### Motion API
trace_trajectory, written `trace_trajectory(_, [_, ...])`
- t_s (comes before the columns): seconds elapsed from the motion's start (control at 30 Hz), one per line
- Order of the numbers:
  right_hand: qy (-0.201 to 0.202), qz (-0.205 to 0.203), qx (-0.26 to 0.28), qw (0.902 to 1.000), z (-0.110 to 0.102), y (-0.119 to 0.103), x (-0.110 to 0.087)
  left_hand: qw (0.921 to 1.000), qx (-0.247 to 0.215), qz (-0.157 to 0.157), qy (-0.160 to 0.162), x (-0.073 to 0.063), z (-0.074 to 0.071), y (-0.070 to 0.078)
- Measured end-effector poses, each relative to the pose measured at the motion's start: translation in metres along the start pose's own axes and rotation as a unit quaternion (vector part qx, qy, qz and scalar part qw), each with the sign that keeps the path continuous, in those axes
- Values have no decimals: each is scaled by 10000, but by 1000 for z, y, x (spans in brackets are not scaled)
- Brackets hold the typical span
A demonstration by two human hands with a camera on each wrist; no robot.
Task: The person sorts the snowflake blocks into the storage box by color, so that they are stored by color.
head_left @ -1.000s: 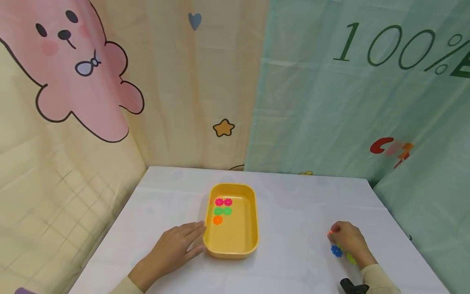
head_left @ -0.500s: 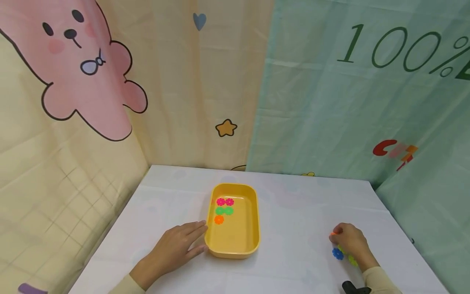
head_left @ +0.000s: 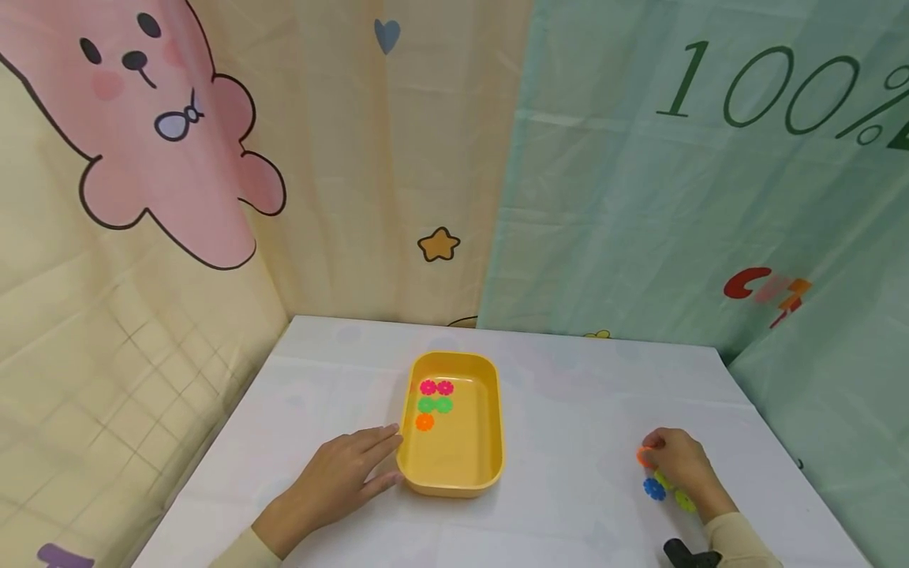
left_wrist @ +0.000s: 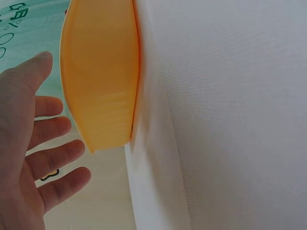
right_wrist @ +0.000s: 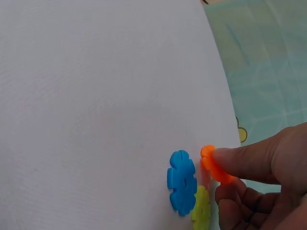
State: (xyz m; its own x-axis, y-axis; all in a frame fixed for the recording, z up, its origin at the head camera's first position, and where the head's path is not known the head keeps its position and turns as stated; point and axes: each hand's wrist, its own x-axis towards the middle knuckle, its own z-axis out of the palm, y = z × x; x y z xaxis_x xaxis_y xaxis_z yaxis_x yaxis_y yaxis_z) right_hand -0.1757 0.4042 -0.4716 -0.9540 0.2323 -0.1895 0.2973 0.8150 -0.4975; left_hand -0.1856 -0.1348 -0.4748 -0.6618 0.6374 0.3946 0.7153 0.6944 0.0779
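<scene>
My left hand (head_left: 341,477) rests with its straight fingertips at the left rim of a yellow tray (head_left: 465,461). Inside that tray lie two pink flower-shaped plastic pieces (head_left: 428,387), two green ones (head_left: 426,405) and one orange one (head_left: 424,422), toward its left side. At the right of the table, my right hand (head_left: 680,460) pinches another orange flower-shaped piece (right_wrist: 218,173), thumb on top. Just beside it lies a blue piece (right_wrist: 181,184). Yellow-green pieces (head_left: 686,502) are partly hidden under the hand.
The white table (head_left: 568,410) has beige and green printed curtains (head_left: 604,197) behind it. A black object (head_left: 689,554) is at the right forearm. Something purple (head_left: 64,556) shows at the lower left corner.
The view has shifted slightly. More of the orange piece shows at my right fingertips. My left hand stays at the tray.
</scene>
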Motion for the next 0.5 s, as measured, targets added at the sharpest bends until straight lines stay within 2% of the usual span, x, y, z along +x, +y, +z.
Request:
trace_trajectory(0.17, [-43, 38, 222, 9997, 2, -2, 3, 10000, -9, -13, -37, 0, 0, 0])
trace_trajectory(0.3, [-62, 84, 787, 9968, 4, -8, 3, 10000, -3, 19, -41, 0, 1, 0])
trace_trajectory(0.5, [-159, 154, 1997, 9796, 2, -29, 4, 10000, 9, 73, -15, 0, 2, -1])
